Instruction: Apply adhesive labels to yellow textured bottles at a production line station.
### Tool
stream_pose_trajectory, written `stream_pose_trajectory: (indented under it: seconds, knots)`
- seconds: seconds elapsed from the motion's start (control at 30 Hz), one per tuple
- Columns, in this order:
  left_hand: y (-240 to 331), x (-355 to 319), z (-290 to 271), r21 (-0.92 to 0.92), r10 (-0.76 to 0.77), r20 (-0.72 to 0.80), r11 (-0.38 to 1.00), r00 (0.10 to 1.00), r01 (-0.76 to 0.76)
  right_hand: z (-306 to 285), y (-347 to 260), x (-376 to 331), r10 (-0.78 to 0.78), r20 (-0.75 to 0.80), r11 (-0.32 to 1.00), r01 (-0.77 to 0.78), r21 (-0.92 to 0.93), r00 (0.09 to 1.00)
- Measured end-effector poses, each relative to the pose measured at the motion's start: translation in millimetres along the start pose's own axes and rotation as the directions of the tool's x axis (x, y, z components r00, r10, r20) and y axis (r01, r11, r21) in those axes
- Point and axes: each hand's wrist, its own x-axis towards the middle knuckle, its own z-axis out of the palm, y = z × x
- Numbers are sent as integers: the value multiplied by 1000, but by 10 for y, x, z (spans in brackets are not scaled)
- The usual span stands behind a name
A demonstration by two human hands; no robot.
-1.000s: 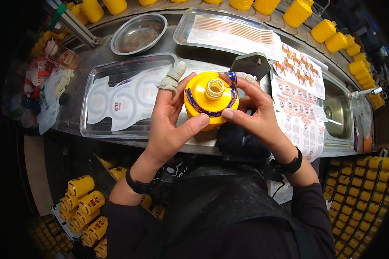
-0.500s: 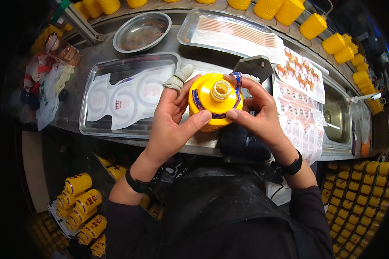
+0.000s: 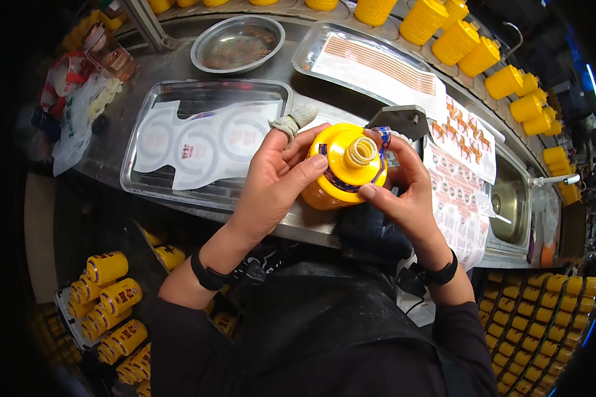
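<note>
In the head view, the left hand [image 3: 275,175] and right hand [image 3: 407,192] grip a yellow bottle [image 3: 321,195] between fingers and thumbs, its neck up and tilted, above the tabletop [image 3: 114,129] near its front edge. A blue patterned strip [image 3: 338,182] curves round the shoulder, one end lifted by the right fingers. Leftward, a sheet [image 3: 198,149] with red print, too small to read, lies in a tray [image 3: 179,93] along the front edge. Metal surface shows between tray and plastic bag [image 3: 76,126]. Printed papers [image 3: 460,185] reach the front edge, just left of the sink [image 3: 510,225].
</note>
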Motion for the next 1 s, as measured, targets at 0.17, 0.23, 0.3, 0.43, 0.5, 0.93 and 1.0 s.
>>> stream_pose_trajectory:
  seconds: [0.17, 0.23, 0.3, 0.43, 0.5, 0.93, 1.0]
  knots:
    - [-5, 18, -5, 8, 2, 4, 1000, 1000, -2, 25, -6, 8, -38, -14, 999, 38, -16, 999]
    - [-11, 15, -21, 7, 7, 13, 1000, 1000, -7, 17, -2, 7, -32, -9, 999, 32, -18, 999]
    - [-22, 18, -47, 6, 15, 23, 1000, 1000, -15, 26, -3, 8, -33, -6, 999, 33, -10, 999]
    - [-33, 28, -74, -124, -28, -4, 992, 1000, 27, 19, 15, 12, -35, 12, 999, 35, -11, 999]
    - [-24, 25, -46, -131, -41, -21, 991, 999, 38, 41, 17, 9, -38, 12, 999, 38, -5, 999]
    - [-27, 24, -58, -186, -79, -69, 980, 994, 65, 83, -25, 8, -62, 22, 998, 62, 30, 998]
    - [-33, 11, -55, -235, -81, -68, 970, 994, 63, 91, -37, -3, -58, 20, 998, 57, 37, 998]
